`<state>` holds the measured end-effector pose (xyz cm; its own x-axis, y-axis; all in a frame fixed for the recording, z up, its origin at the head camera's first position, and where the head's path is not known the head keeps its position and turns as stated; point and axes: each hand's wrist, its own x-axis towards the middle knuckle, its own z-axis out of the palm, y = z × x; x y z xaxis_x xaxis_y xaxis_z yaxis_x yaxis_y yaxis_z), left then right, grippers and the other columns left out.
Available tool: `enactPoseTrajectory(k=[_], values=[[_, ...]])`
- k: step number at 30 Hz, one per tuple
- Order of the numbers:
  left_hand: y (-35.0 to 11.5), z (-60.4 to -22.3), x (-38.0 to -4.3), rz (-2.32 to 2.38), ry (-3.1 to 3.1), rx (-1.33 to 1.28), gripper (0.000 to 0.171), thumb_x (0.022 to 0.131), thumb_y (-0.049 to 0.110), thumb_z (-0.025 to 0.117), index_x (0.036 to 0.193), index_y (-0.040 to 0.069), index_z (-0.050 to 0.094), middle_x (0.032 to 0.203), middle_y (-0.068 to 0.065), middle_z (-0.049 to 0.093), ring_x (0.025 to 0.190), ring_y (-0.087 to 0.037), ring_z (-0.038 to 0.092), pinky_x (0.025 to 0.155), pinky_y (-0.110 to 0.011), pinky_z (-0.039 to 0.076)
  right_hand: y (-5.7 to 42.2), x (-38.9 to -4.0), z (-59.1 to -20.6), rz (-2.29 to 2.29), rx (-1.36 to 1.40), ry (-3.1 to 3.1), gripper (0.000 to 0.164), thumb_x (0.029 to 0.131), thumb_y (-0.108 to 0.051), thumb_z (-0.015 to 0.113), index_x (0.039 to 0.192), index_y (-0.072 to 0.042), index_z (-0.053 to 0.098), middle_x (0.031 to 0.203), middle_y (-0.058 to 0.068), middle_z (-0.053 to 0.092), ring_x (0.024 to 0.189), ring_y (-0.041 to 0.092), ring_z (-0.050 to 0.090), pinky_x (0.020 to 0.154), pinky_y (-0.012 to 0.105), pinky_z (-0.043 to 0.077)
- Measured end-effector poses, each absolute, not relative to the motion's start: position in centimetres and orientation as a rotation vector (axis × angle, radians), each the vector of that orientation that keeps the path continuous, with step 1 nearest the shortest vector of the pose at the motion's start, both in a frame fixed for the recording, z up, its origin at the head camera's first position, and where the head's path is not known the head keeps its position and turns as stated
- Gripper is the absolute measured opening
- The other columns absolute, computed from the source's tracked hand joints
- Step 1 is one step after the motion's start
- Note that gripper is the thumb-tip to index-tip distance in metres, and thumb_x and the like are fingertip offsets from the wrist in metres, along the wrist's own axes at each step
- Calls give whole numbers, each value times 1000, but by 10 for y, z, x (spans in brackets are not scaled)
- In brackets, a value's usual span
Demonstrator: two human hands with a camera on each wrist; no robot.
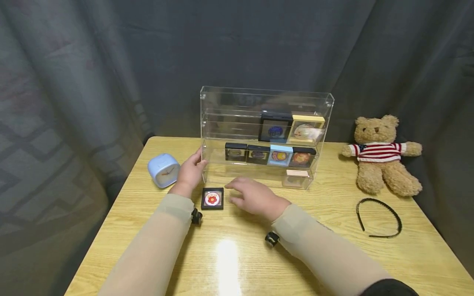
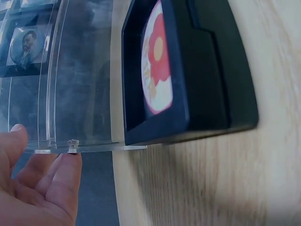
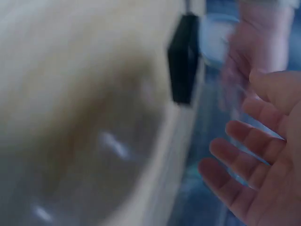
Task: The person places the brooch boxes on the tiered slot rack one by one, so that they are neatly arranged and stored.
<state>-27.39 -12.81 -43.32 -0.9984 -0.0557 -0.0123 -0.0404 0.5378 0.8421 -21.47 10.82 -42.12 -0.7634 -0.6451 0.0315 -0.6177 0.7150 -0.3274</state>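
A clear acrylic display rack (image 1: 231, 137) with several shelves stands upright on the table. My left hand (image 1: 189, 174) pinches its left side panel, and in the left wrist view the thumb and fingers lie on either side of that panel. A small black square frame (image 1: 212, 199) with a red flower picture lies flat before the rack's left corner. Just right of this frame hovers my right hand (image 1: 255, 197), apart from it and holding nothing. In the right wrist view its fingers (image 3: 254, 150) are loosely bent and spread; that view is blurred.
Several small frames stand on the rack's shelves, among them a yellow one (image 1: 306, 128), a light blue one (image 1: 279, 156) and a pale pink one (image 1: 295, 178). A blue clock (image 1: 163, 169) sits at left. To the right are a teddy bear (image 1: 381, 158) and a black headband (image 1: 398, 222).
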Motion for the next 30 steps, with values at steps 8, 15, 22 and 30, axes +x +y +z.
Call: enactPoseTrajectory(k=[8,15,22,30], values=[[-129,-429,-272,-1513,-2744,92,55,104,34,53,155,36,33,148,-13,48,137,-34,40,110,-49,34,72,-215,-444,-374,-1012,2744,41,90,-51,69,117,-20,66,152,9,42,134,28,44,105,41,42],[-129,-432,-274,-1514,-2740,93,55,103,32,54,155,34,34,146,-13,50,136,-33,41,112,-48,32,73,-216,-450,-378,-970,2765,36,88,-47,74,72,-23,52,151,13,43,136,30,42,85,32,48],[-130,-432,-274,-1515,-2740,96,55,103,31,55,154,34,35,146,-12,50,137,-33,40,112,-47,32,91,-212,-445,-562,-909,2726,41,74,-37,89,92,-17,58,101,-3,51,84,14,50,72,29,46],[-130,-431,-273,-1534,-2770,109,55,104,36,52,155,37,32,149,-12,47,138,-34,39,110,-50,34,114,-208,-449,-733,-776,2707,83,67,-22,94,138,-9,53,132,7,49,101,15,56,90,33,48]])
